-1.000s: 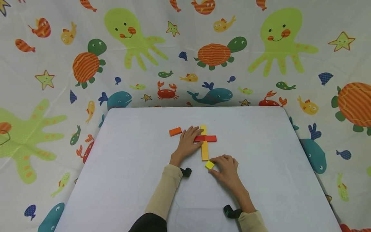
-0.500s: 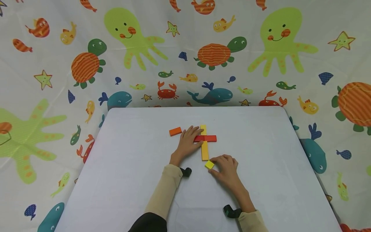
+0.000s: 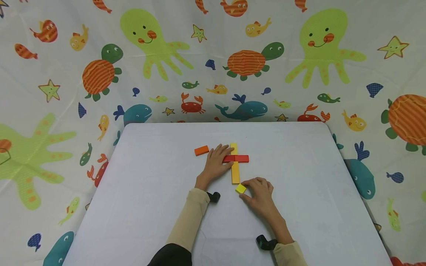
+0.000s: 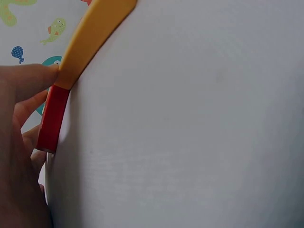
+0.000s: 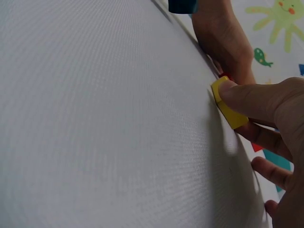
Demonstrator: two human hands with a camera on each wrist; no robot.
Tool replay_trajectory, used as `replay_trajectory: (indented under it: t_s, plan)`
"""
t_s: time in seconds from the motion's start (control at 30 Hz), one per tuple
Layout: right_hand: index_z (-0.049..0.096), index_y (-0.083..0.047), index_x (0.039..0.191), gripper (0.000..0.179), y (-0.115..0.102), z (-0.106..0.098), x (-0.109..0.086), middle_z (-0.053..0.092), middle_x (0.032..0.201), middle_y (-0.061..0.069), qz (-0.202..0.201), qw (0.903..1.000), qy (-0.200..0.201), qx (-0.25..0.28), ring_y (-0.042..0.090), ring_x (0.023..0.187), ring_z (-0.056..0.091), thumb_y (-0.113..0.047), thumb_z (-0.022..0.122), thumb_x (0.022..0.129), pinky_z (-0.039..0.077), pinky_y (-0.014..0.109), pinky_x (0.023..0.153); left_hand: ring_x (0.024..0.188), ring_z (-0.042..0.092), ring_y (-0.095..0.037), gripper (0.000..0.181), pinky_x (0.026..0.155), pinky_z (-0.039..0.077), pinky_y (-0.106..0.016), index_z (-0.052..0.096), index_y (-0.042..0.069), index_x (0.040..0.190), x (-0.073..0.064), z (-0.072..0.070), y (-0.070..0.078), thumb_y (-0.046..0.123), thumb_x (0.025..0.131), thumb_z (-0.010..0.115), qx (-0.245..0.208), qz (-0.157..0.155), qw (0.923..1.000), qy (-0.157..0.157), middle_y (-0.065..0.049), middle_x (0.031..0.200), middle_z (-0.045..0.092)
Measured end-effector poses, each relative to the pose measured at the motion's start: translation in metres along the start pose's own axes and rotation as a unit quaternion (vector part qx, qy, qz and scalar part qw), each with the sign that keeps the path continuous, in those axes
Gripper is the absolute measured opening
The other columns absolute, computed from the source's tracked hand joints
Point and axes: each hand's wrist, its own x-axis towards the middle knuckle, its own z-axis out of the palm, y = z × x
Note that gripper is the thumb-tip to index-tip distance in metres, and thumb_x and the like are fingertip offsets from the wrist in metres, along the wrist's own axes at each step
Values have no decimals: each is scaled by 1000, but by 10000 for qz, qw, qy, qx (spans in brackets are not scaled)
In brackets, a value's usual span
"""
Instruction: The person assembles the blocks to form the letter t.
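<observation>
In the head view a cross of blocks lies on the table: a yellow upper block, a left red block, a right red block and a longer yellow lower block. My left hand rests over the left end of the cross. Its thumb touches the lower block near the red one, and the fingertips reach the upper block. Below the cross, my right hand pinches a small bright yellow block between thumb and finger, turned cornerwise close to the lower block's bottom end.
An orange block lies slanted to the left of the left hand. The white table meets a hanging cloth printed with sea animals at its back and sides. Each wrist carries a dark camera mount.
</observation>
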Motion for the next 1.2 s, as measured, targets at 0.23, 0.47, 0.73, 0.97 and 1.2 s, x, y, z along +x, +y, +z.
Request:
replay_trajectory:
  t_s: [0.23,0.47,0.73,0.97,1.2]
  plan:
    - [74,-15,113,41,0,0,-1,75,111,4,1,10000,23,-21,38,127,50,-15,93,77,20,69,110,163,19,-29,60,131,10,-60,43,30,159,0,1,-1,48,103,56,81,-64,9999,-110,-2,170,36]
    - [73,-15,114,41,0,1,-1,75,111,4,4,10000,15,-34,38,127,51,-15,92,78,21,69,110,163,19,-28,60,132,10,-59,44,30,158,0,2,-2,47,103,57,63,-71,9999,-107,-2,170,36]
    - [73,-15,115,42,-1,0,-1,74,112,5,13,10000,-21,-68,39,128,50,-15,92,78,21,69,110,164,18,-28,60,132,10,-59,43,30,158,1,2,-3,48,103,56,98,-74,9999,-111,-1,170,35]
    - [72,-15,116,43,-1,0,-1,74,114,5,-15,10000,-32,-73,40,129,49,-15,92,78,21,69,110,163,18,-29,61,131,10,-60,42,30,159,2,2,-4,50,103,55,90,-32,9999,-135,-2,171,34]
    - [71,-18,119,43,0,-1,-1,73,116,3,57,9997,-202,-81,38,131,48,-21,90,82,18,67,113,164,17,-28,61,132,9,-59,42,30,160,0,-3,-1,48,103,56,6,-38,9998,-205,-2,171,34]
